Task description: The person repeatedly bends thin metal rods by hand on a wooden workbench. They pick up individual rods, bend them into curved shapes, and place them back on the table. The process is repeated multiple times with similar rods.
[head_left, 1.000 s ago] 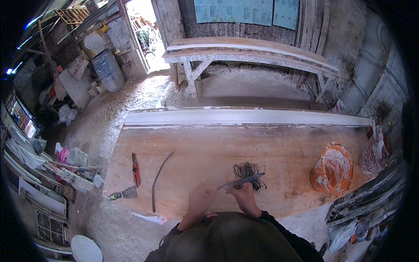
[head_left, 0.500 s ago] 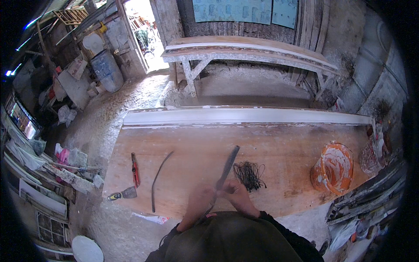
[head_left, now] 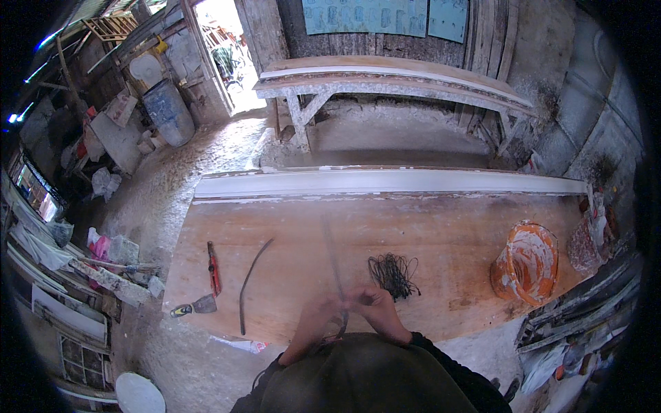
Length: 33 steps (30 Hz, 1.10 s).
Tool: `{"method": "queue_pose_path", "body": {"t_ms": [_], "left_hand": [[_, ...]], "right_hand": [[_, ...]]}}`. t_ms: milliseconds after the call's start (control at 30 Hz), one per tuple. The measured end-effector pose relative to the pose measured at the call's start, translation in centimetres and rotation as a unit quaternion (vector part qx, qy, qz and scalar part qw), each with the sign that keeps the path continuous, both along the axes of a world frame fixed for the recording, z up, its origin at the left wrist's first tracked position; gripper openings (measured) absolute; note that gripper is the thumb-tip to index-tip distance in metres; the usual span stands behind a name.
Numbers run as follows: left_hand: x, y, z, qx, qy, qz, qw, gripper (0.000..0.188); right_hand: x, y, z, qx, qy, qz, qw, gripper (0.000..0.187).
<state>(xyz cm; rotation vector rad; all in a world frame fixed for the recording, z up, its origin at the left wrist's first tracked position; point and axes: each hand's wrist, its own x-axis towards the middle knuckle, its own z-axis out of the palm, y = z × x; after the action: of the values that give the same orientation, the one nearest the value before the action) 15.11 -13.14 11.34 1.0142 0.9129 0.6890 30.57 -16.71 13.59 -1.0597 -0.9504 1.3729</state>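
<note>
Close to my body, over the near edge of the wooden table [head_left: 441, 234], my two hands meet. Closed fingers of my left hand [head_left: 321, 311] and my right hand [head_left: 375, 308] pinch a long dark strip [head_left: 334, 258]. It points away from me across the tabletop, its far part smeared by motion; its lower end passes down by my chest. Just beyond my right hand lies a bundle of thin black cord [head_left: 394, 274]. Left of my hands rest a curved black strip [head_left: 248, 279], a red-handled tool [head_left: 213, 270] and a scraper [head_left: 195, 305] with a yellow and black handle.
An orange bucket [head_left: 497, 279] smeared with white stands on the table's right side, beside a whitish-red container [head_left: 585, 248]. Along the far edge runs a long white moulding [head_left: 385, 183]. Behind it is a bench [head_left: 413, 84]; a blue barrel [head_left: 168, 113] stands far left.
The far end of the dark strip has swung left and now blurs more. Both hands stay in nearly the same place, still on the strip.
</note>
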Motion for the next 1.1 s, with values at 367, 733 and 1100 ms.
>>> {"method": "queue_pose_path", "body": {"t_ms": [367,733,1100], "left_hand": [[-0.2,-0.4,-0.2,0.081,0.074,-0.029,0.994,0.009],[0.0,-0.6,1.7,0.145,0.15,0.008,0.978,0.01],[-3.2,-1.1,1.3,-0.088,-0.097,-0.033,0.991,0.014]], "right_hand": [[0.6,0.2,-2.0,-0.011,0.017,0.025,0.999,0.009],[0.4,0.3,-2.7,-0.035,-0.063,0.013,0.997,0.009],[0.0,0.9,-2.0,-0.119,0.144,0.181,0.966,0.01]]}}
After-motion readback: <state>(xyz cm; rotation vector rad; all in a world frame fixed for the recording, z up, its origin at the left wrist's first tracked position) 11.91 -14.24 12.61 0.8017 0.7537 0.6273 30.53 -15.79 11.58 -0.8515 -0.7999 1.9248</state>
